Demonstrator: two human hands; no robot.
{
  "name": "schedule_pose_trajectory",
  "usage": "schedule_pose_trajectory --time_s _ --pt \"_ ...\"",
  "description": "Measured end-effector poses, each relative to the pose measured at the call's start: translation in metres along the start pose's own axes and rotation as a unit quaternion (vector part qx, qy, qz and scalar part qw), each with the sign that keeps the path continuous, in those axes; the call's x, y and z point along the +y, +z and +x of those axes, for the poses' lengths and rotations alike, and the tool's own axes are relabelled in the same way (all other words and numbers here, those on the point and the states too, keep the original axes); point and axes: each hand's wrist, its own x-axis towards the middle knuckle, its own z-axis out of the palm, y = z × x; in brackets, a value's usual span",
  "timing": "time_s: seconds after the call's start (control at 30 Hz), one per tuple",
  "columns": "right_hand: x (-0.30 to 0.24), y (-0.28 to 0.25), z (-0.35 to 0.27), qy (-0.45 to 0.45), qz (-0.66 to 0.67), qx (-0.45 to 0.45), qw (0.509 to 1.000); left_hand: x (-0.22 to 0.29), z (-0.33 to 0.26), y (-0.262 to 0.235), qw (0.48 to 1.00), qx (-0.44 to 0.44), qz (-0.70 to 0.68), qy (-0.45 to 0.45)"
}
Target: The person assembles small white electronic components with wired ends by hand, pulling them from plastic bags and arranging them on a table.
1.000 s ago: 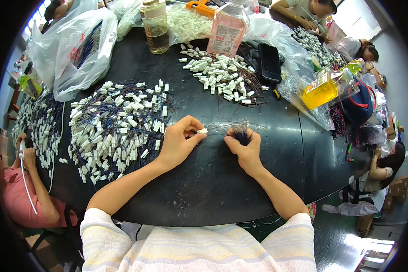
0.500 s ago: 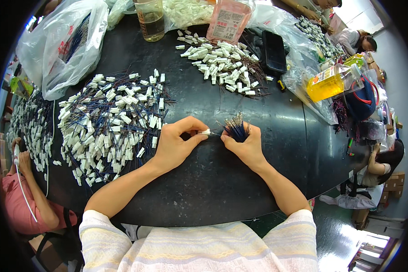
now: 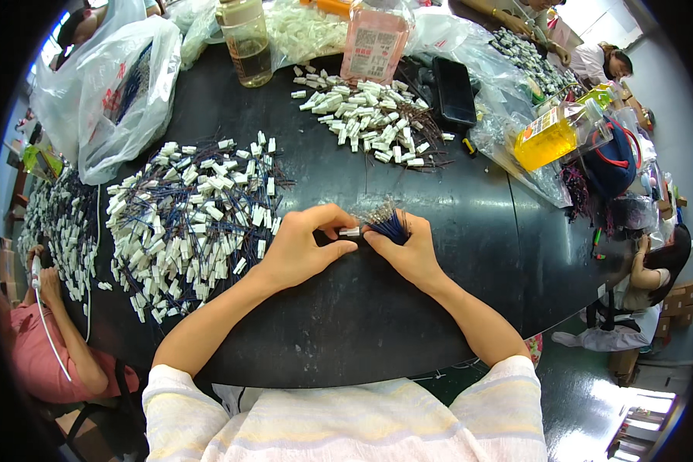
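Note:
A small white plastic connector (image 3: 349,232) sits at the fingertips of my left hand (image 3: 304,245), between thumb and forefinger. Close to its right side, my right hand (image 3: 413,250) grips a bundle of dark blue wires (image 3: 390,225) whose metal-tipped ends fan up and to the left. The right thumb tip nearly meets the connector; whether a wire is inside it is too small to tell. Left of my left hand lies a broad heap of white connectors with blue wires (image 3: 200,208).
A smaller pile of white connectors with brown wires (image 3: 381,115) lies farther back. Behind it stand a pink bottle (image 3: 373,46) and a jar of liquid (image 3: 250,58). A black phone (image 3: 454,91), a yellow-liquid bottle (image 3: 547,142) and plastic bags (image 3: 108,100) surround the workspace. Co-workers sit around.
My right hand with the wires has shifted slightly left, closing the gap to the connector. The left thumb has moved slightly lower on the connector. The whole view has tilted a little.

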Motion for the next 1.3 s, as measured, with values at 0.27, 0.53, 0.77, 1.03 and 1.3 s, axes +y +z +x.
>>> schedule_pose_trajectory --time_s 0.27,0.53,0.77,1.03,1.3 --pt "-0.012 0.004 0.002 0.105 0.162 0.027 0.981 -0.036 0.087 -0.015 0.966 0.149 0.207 0.034" --pt "0.002 -0.004 0.002 0.114 0.1 0.09 0.984 -0.021 0.068 -0.026 0.984 0.112 0.007 -0.139" --pt "-0.01 -0.003 0.002 0.075 0.033 0.047 0.996 0.0 -0.003 -0.017 0.951 0.046 -0.237 -0.194" --pt "-0.012 0.003 -0.001 0.081 0.02 0.025 0.996 -0.009 -0.015 -0.008 0.953 0.008 -0.233 -0.195" --pt "-0.008 0.004 -0.001 0.049 -0.056 -0.001 0.997 -0.007 -0.017 -0.006 0.956 -0.013 -0.216 -0.199"
